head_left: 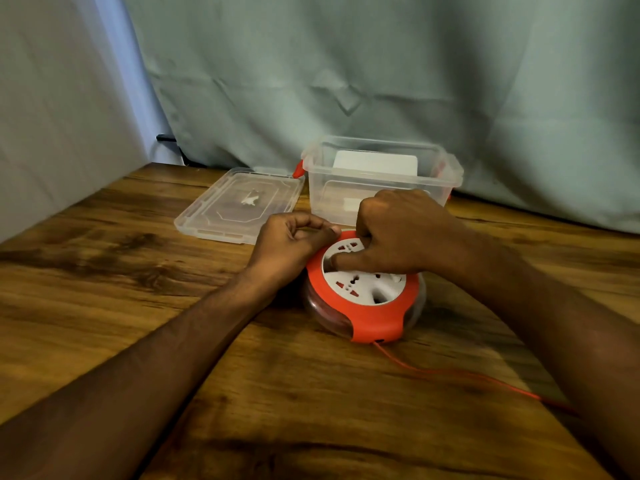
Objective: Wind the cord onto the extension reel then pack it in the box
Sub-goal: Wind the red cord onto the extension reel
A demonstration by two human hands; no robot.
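Reel — round, glossy orange-white plastic

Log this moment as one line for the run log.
stage: winding | right hand: on reel hub | left hand: steadies extension reel rim | cord: partly out | box: open, lid beside

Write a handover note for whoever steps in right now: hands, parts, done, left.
Left hand: curled, steadying the reel's red rim at its far left edge.
Right hand: on the white socket face, index finger in it, apparently cranking.
Cord: still trailing off the reel's near side, to the right across the table.
Box: open behind the reel, lid flat at its left.
Done: lid off.
Left: finish winding, pack reel, close.
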